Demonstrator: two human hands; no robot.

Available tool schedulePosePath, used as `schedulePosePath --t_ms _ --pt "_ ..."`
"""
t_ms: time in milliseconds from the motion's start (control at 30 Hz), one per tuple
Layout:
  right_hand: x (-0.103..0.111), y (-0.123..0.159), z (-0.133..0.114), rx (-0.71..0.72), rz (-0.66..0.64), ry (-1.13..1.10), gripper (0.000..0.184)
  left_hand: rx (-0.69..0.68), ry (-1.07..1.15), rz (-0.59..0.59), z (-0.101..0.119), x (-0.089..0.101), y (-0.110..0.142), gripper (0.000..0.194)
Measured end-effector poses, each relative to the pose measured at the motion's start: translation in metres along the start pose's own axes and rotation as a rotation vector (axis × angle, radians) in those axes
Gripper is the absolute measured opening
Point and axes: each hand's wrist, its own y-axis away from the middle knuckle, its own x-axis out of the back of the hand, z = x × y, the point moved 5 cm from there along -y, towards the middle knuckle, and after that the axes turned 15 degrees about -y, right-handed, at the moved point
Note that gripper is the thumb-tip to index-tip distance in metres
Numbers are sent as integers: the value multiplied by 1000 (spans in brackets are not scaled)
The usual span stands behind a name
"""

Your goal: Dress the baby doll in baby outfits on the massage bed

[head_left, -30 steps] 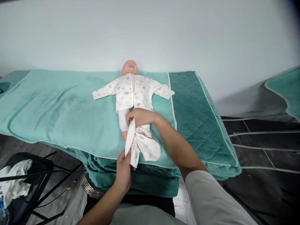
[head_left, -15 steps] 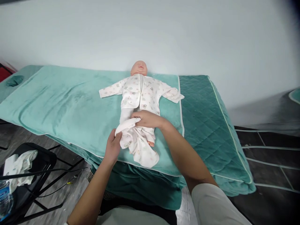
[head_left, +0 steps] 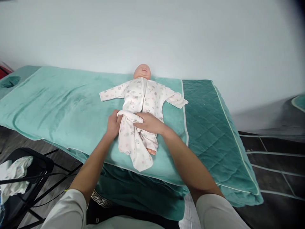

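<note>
A baby doll (head_left: 142,72) lies on its back on the green bed, arms spread, in a white printed jacket (head_left: 134,95). White printed baby pants (head_left: 130,140) are bunched around its lower body, one leg hanging loose towards the bed's near edge. My left hand (head_left: 113,123) pinches the waistband at the doll's hip on the left. With its fingers closed, my right hand (head_left: 149,122) grips the waistband near the middle. A doll foot (head_left: 151,151) shows at the right cuff; the other foot is hidden by cloth.
The green padded bed (head_left: 59,101) stands against a white wall (head_left: 152,35). A darker quilted cover (head_left: 209,136) lies at its right end. On the lower left is a black folding chair (head_left: 40,162) with crumpled printed cloth (head_left: 20,170) on it. Pale metal bars (head_left: 271,153) are at the right.
My left hand has moved up towards the doll's waist, drawing the pants over the leg on the left. My right hand stays at the waistband. The view has shifted slightly.
</note>
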Motion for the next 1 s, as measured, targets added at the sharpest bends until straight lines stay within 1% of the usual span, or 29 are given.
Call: schedulePosePath --t_ms 100,167,200,267,333,400,433,467,533,600,633,700,733,800,833,867,900,967,1000 --pt "5 -2 4 30 158 -28 16 -73 -79 -28 4 -8 -28 13" --pt "7 -3 6 40 246 -69 20 -74 -93 -33 5 -14 -33 14" --pt "8 -3 7 36 275 -92 21 -73 -94 -35 4 -16 -31 15" --pt "8 -3 8 25 304 -120 23 -77 -70 -21 4 -18 -19 15" --pt "8 -2 7 22 302 -117 24 -61 8 25 3 -15 1 16" --pt "7 -2 6 26 276 -95 24 4 117 68 -1 -10 24 24" --pt "6 -2 6 28 253 -85 24 41 158 63 -3 -8 36 27" --pt "5 -2 5 30 224 -81 24 64 181 34 -5 -8 47 30" --pt "4 -2 5 36 166 -78 23 57 168 -66 -3 -9 64 30" --pt "4 -1 4 39 117 -70 23 14 107 -143 2 -9 74 28" --pt "4 0 3 31 92 -65 24 -8 77 -156 4 -9 75 28" --pt "3 2 1 5 16 -66 31 -45 12 -138 8 -7 69 28" --pt "1 3 0 -6 -34 -65 38 -63 -24 -116 8 -6 63 26" --pt "-2 5 -3 -25 -122 -12 57 -78 -97 -48 7 -4 44 21" --pt "-4 6 -3 -34 -149 41 62 -70 -125 -8 5 -3 33 19" --pt "-5 6 -3 -44 -159 100 61 -52 -143 27 2 -4 22 18" --pt "-5 5 -3 -51 -148 147 55 -29 -153 52 0 -4 13 17" --pt "-4 3 -1 -41 -75 164 36 15 -154 62 -3 -5 2 17" --pt "-3 2 -1 -21 -25 139 28 32 -147 63 -2 -4 2 17"
